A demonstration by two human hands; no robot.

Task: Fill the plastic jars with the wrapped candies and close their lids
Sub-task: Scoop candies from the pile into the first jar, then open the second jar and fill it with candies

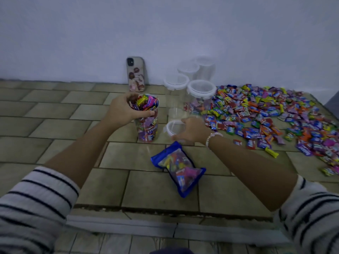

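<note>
On tiled ledge (pixel 55 110) | left hand (pixel 121 109) clamps jar (pixel 146 129) rim | right hand (pixel 192 131) curls round lid (pixel 173 128) | bag (pixel 178 167) near front edge

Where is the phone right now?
In the head view, the phone leans upright against the wall at the back, just behind the candy-filled jar and left of the clear lidded jars.

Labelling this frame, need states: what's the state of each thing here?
Filled jar: upright, full, lid off, left hand grips its rim.
Lid: on the table, right hand holds it.
Four back jars: lids on, look empty.
Candy bag: lying flat, not empty.
Phone: propped against the wall.
</note>
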